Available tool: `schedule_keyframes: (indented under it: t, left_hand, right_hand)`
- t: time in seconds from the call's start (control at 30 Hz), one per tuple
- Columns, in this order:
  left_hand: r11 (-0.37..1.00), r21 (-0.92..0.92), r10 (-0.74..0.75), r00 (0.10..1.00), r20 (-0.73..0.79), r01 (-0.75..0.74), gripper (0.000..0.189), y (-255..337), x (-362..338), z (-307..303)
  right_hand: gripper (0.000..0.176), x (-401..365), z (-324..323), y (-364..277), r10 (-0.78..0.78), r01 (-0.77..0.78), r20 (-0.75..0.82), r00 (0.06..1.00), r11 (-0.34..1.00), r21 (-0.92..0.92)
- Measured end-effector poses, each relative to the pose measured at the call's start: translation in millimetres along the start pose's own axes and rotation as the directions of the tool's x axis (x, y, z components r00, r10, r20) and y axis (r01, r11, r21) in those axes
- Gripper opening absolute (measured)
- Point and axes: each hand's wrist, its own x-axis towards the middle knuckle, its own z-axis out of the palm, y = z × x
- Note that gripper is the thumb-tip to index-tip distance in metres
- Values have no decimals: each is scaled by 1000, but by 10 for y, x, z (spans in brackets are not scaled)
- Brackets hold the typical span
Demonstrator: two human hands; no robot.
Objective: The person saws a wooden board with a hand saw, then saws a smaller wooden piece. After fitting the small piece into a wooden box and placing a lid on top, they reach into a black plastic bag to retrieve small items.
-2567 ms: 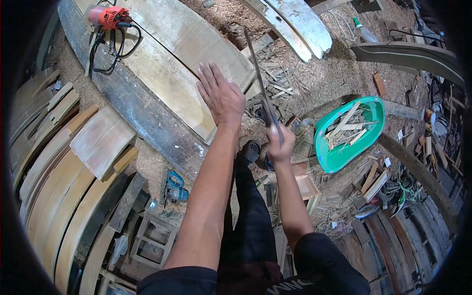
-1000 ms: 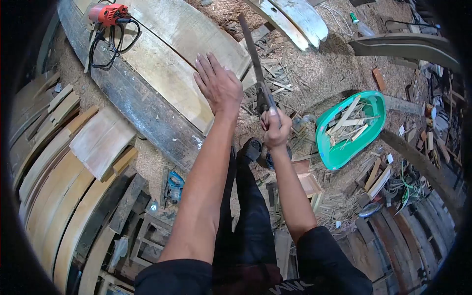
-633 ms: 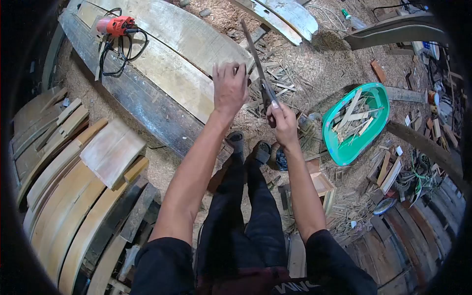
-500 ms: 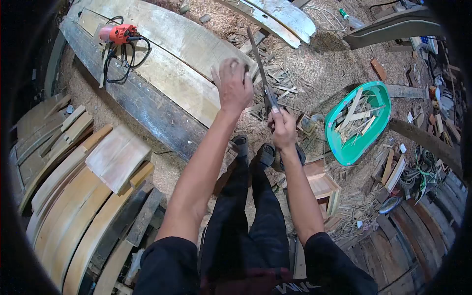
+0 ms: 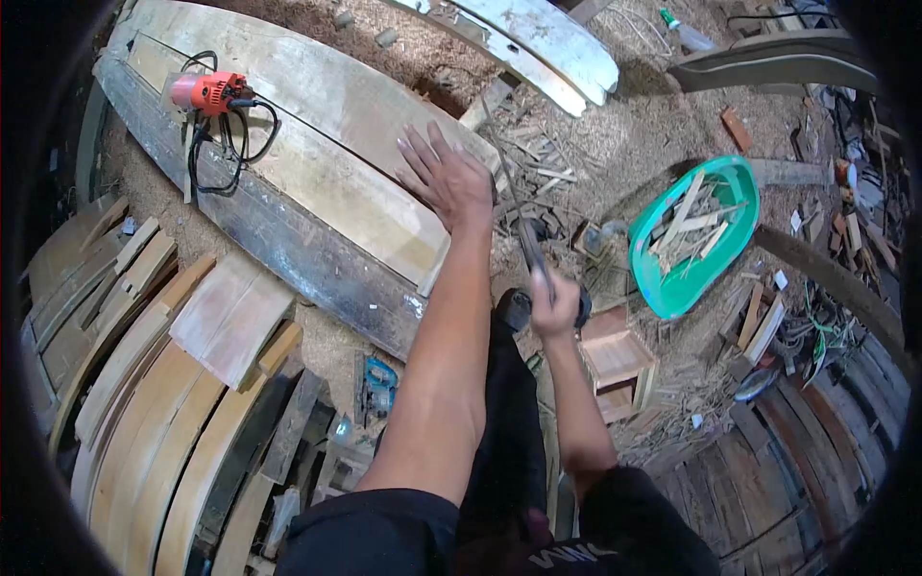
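Scrap-littered floor [image 5: 663,125], corners black. Handsaw [image 5: 529,242] beside end of pale boards [image 5: 327,82]; blade blurred, contact unclear. Right hand [image 5: 554,303] wrapped round it, hiding its near end. Left hand [image 5: 456,184] flat on boards, fingers spread.

Cool white light brightest here on the pale boards [image 5: 317,91], dark shadow beside the green tub [image 5: 687,293], right grip [image 5: 554,302] and saw [image 5: 532,253] softly blurred, side planks [image 5: 144,432] bowed by lens distortion, corners black.
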Motion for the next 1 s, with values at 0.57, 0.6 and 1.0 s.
schedule_keyframes:
  t: [0.57, 0.6, 1.0]
  left_hand:
    - [1000, -7, -9, 1000, 29, 9, 57, 90, 30, -37]
    - [1000, -18, -13, 1000, 14, 14, 57, 105, 85, -18]
    - [998, -54, -40, 998, 49, 42, 57, 121, 91, -67]
  right_hand:
    - [32, -341, -217, -103, 29, -29, 32, 999, 999, 18]
    - [32, -324, -241, -120, 26, -27, 33, 999, 999, 46]
    - [33, -40, -111, -41, -35, 34, 69, 997, 999, 14]
